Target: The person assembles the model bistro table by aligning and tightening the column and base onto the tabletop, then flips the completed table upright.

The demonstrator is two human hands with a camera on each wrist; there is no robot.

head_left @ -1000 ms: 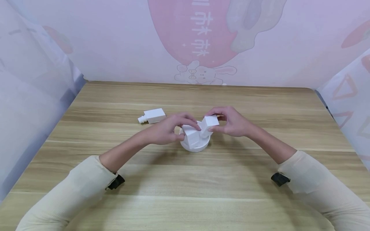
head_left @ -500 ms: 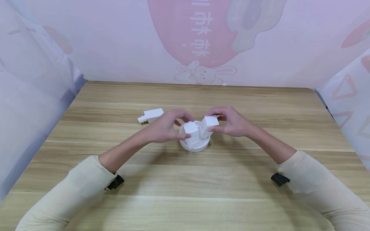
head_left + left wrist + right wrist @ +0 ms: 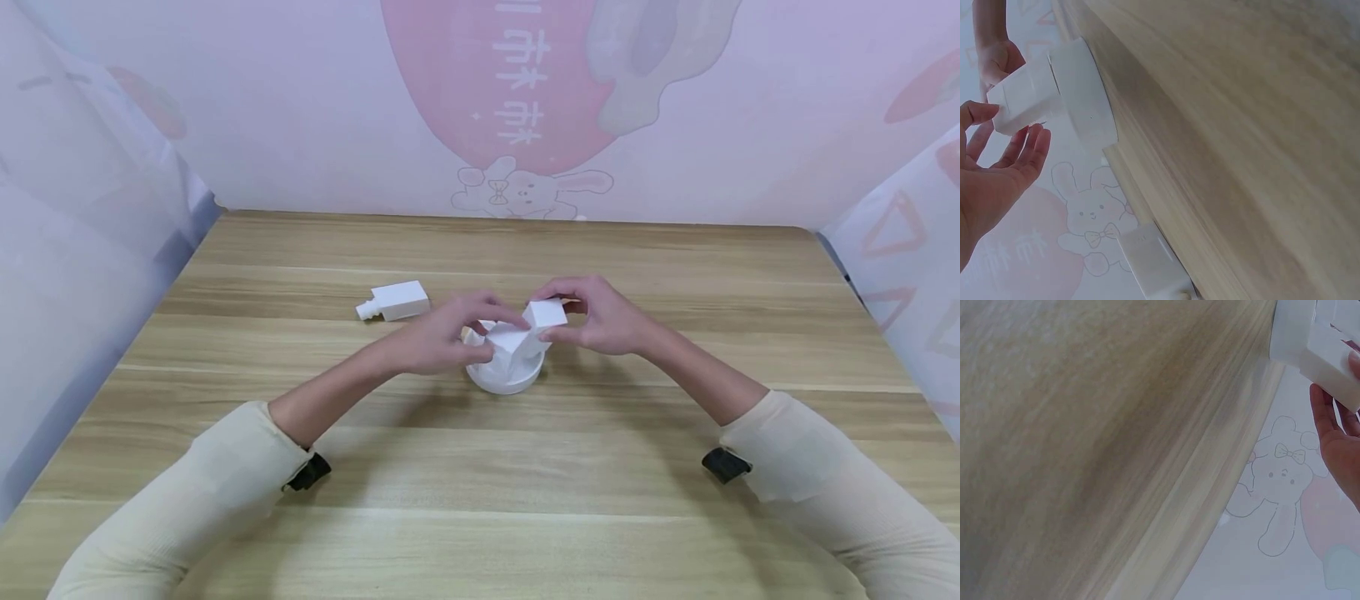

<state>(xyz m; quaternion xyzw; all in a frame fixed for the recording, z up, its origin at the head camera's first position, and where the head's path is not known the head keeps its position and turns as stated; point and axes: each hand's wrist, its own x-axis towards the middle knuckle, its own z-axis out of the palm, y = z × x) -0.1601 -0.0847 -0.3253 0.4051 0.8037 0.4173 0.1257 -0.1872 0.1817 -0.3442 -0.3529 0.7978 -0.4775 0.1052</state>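
Note:
A round white dish (image 3: pixel 501 384) stands mid-table in the head view, with two box-shaped white bottles standing tilted in it. Their square ends face up and their lower ends are hidden. My left hand (image 3: pixel 442 337) holds the left box-shaped bottle (image 3: pixel 507 338) between thumb and fingers, leaning it against its neighbour. Between thumb and fingers, my right hand (image 3: pixel 602 317) grips the right box-shaped bottle (image 3: pixel 548 314) near its top. In the left wrist view the left bottle (image 3: pixel 1025 94) rises out of the dish (image 3: pixel 1088 94).
Another white square bottle (image 3: pixel 401 300) with a threaded neck lies on its side, left of the dish and behind my left hand. The wooden table (image 3: pixel 480 475) runs back to a printed pale wall cloth (image 3: pixel 315 108); similar cloth hangs at both sides.
My left hand has shifted right, and the left bottle's top has tilted right against the other bottle. The right hand has stayed in place on its bottle.

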